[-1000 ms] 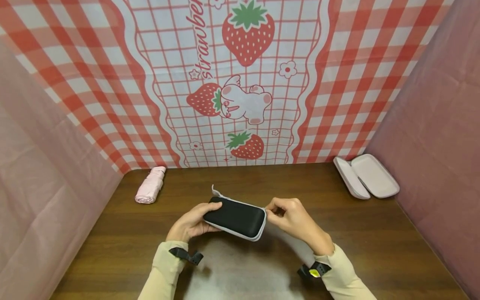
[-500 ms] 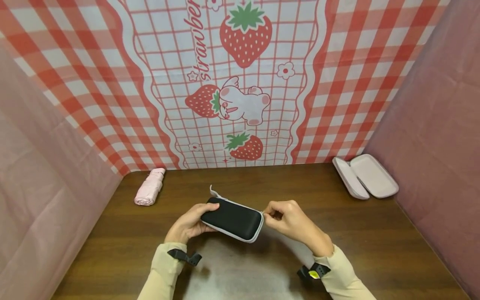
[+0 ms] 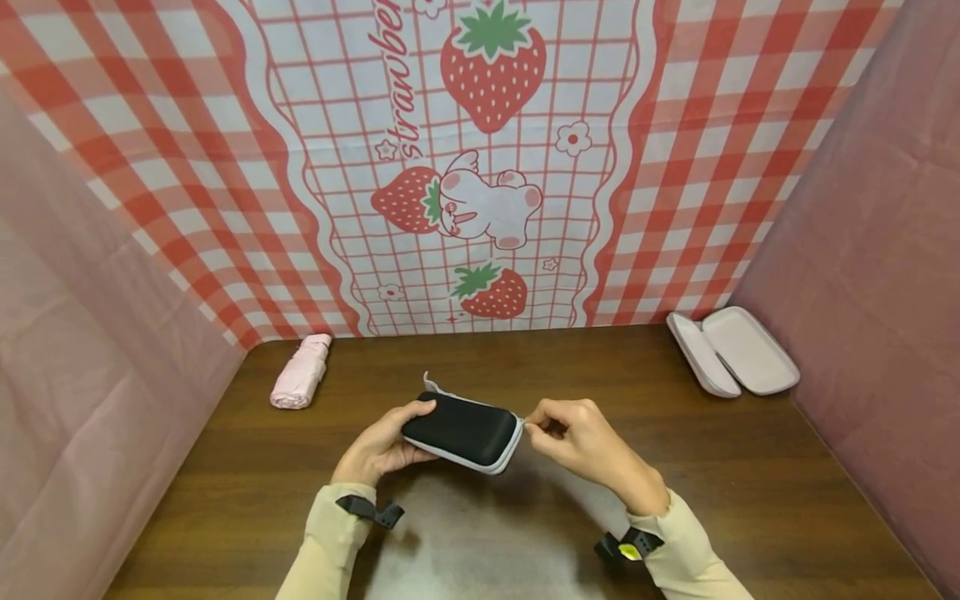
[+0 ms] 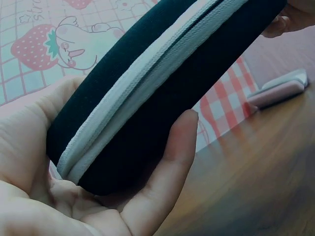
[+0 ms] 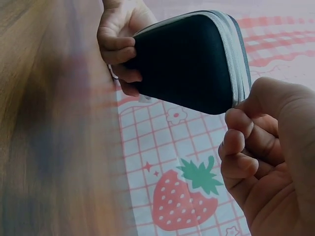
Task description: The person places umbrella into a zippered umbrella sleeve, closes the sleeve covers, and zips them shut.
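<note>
A black zip case [image 3: 459, 428] with a pale grey zipper band [image 4: 142, 83] is held up over the table, tilted, its right end toward the right hand. My left hand [image 3: 386, 444] grips its left end, thumb on top and fingers underneath. At the opposite end, the thumb and forefinger of my right hand [image 3: 581, 437] pinch at the corner of the zipper [image 5: 236, 101]; the zipper pull itself is hidden by the fingertips. The right hand's other fingers are curled in toward the palm. A light strap loop [image 3: 431, 383] sticks up from the case's far left corner.
A rolled pink cloth-like bundle [image 3: 302, 372] lies at the back left of the wooden table [image 3: 570, 367]. An opened pale pink case [image 3: 750, 350] lies at the back right. Behind stands a strawberry-print cloth [image 3: 630, 167], with pink drapes [image 3: 840, 233] at the sides.
The case has tipped slightly, so more of its grey front band shows, and its right end has shifted a little left. Both hands keep their hold.
</note>
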`<state>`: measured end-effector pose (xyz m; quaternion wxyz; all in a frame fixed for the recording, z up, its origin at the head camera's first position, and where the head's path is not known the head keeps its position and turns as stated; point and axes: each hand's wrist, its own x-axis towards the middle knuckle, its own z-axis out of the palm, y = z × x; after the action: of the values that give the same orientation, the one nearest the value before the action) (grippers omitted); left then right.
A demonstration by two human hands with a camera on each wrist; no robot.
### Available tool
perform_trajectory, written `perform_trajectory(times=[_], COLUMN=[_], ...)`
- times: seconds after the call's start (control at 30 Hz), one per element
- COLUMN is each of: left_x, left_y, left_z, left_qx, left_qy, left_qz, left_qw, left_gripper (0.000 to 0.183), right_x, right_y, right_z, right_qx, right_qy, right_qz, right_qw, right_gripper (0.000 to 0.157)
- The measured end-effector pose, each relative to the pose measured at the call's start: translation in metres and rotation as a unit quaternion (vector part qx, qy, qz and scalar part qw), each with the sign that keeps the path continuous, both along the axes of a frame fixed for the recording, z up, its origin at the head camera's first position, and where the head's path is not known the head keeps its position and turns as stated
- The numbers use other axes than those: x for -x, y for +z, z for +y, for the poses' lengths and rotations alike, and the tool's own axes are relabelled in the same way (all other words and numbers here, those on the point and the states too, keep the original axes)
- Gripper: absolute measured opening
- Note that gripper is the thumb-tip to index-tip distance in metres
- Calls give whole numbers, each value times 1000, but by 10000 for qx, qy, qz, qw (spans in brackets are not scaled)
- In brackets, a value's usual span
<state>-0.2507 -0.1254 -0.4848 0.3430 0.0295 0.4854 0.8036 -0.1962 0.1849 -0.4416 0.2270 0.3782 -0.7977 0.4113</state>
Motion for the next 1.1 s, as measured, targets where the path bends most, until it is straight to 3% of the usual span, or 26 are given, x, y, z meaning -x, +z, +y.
perform_trajectory(times=[0.53, 0.87, 1.1], left_x=[2, 2, 2], left_y=[0, -3, 3], left_z=[1, -1, 3], left_qx=[48, -40, -172], left_qy=[131, 275, 297], left_qz=[9, -57, -33], left_qw=[9999, 9996, 9994], left_gripper=[22, 23, 22], right_x=[0, -1, -2], right_y=[0, 0, 3], right_z=[-1, -4, -2], right_qx=[-19, -44, 66], right_qy=[12, 46, 3], right_qz=[195, 77, 76], right_qw=[9998, 9999, 9999], right_gripper=[20, 23, 24])
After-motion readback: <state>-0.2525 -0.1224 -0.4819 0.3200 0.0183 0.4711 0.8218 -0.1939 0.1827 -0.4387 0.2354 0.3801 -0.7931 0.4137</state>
